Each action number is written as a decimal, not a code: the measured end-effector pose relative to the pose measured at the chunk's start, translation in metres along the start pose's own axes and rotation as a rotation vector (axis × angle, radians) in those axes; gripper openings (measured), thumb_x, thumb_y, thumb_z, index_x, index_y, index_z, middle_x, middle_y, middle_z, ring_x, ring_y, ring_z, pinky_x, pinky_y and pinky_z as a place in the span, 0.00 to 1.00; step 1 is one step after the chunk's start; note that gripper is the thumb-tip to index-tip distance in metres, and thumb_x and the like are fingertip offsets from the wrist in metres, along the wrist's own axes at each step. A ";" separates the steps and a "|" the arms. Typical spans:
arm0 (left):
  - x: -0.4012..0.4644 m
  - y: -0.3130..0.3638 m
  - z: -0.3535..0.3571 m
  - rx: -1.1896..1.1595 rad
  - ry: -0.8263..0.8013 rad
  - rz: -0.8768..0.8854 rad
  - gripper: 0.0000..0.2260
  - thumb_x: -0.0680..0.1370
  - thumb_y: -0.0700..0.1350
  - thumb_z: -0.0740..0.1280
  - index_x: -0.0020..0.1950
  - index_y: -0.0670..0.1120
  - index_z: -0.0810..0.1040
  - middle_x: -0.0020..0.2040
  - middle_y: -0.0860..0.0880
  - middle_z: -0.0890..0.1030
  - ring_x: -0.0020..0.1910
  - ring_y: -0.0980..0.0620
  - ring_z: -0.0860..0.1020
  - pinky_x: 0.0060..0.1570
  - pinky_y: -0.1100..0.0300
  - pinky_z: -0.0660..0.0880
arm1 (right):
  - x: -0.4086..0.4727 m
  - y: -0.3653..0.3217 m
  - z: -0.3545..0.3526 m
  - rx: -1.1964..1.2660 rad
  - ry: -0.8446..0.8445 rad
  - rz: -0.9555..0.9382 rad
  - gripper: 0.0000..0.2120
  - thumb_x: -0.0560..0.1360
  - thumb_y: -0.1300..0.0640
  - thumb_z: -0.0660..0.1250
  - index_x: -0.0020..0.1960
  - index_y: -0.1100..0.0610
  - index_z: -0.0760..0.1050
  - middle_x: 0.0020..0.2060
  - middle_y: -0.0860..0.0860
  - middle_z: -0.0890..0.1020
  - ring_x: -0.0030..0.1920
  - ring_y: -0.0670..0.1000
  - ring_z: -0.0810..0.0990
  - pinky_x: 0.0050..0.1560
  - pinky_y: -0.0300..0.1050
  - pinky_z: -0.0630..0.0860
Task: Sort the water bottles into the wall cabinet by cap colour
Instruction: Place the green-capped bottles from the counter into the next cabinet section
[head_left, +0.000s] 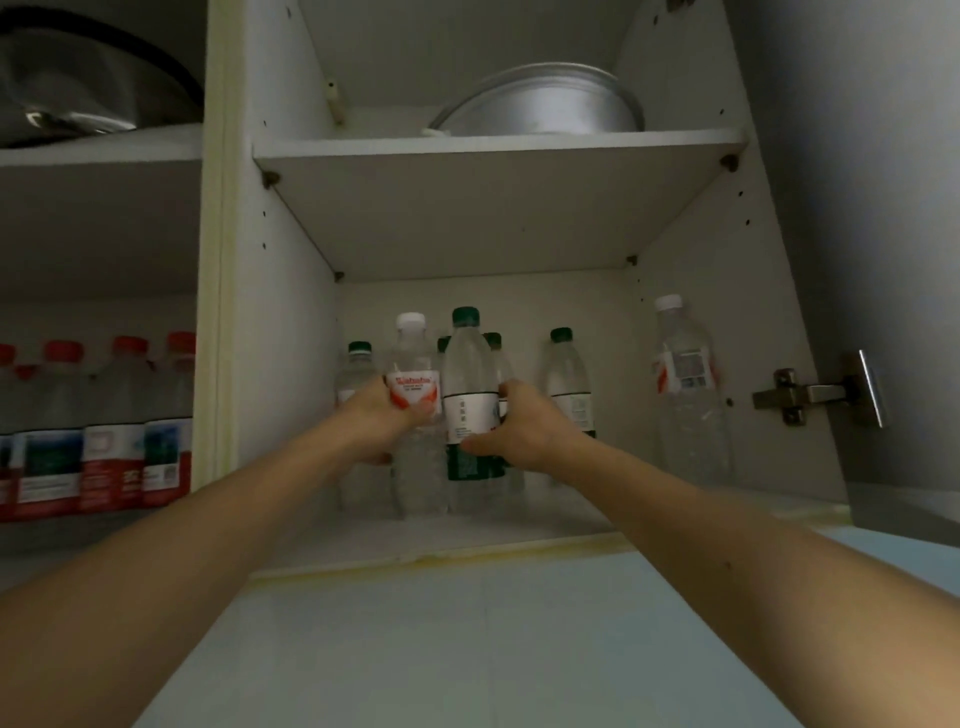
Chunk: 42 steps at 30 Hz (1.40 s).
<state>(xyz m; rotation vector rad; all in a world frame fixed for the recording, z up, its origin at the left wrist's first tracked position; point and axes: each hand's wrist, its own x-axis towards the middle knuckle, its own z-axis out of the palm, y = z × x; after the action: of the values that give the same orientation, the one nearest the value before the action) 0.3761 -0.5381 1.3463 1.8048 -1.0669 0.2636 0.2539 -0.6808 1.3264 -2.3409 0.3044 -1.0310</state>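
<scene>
Left hand (382, 410) grips white-cap bottle (414, 395), right hand (519, 421) grips green-cap bottle (470, 395); both upright, touching, on the lower shelf (545, 519) among the green caps. Lone white-cap bottle (683, 384) stands far right, nearer the right hand. Fingers hidden behind, probably wrapped.

The scene is dimly lit. Pale, glossy wall tiles (467, 649) are seen below, crossed by faint grout lines. A metal basin (545, 104) is stored upside down on the upper shelf (493, 145), and dark cookware (78, 88) is kept in the neighbouring compartment. A steel hinge (810, 395) is fixed to the open grey door (883, 208) at the right.
</scene>
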 end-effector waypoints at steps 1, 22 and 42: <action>-0.002 -0.004 -0.005 0.013 0.025 0.004 0.03 0.81 0.52 0.67 0.50 0.56 0.74 0.49 0.52 0.80 0.49 0.52 0.79 0.44 0.56 0.77 | 0.001 -0.005 0.008 0.004 -0.010 -0.012 0.27 0.72 0.54 0.78 0.65 0.54 0.68 0.59 0.53 0.79 0.57 0.54 0.81 0.55 0.49 0.80; -0.024 0.033 0.029 0.394 0.496 0.584 0.36 0.77 0.53 0.72 0.79 0.46 0.60 0.78 0.44 0.54 0.77 0.43 0.57 0.74 0.42 0.63 | -0.012 0.029 -0.058 -0.122 0.563 -0.142 0.15 0.81 0.55 0.65 0.67 0.58 0.74 0.63 0.54 0.77 0.63 0.53 0.75 0.58 0.44 0.72; 0.085 0.076 0.161 0.691 -0.017 0.355 0.51 0.70 0.60 0.77 0.82 0.59 0.44 0.79 0.40 0.50 0.76 0.36 0.54 0.72 0.40 0.63 | -0.018 0.094 -0.107 -0.158 0.593 0.087 0.36 0.76 0.49 0.72 0.77 0.55 0.58 0.71 0.58 0.67 0.71 0.62 0.65 0.69 0.60 0.67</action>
<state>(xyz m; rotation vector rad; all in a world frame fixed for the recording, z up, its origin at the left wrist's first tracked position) 0.3246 -0.7271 1.3659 2.1981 -1.4201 0.9248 0.1647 -0.7930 1.3205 -2.0779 0.7254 -1.6942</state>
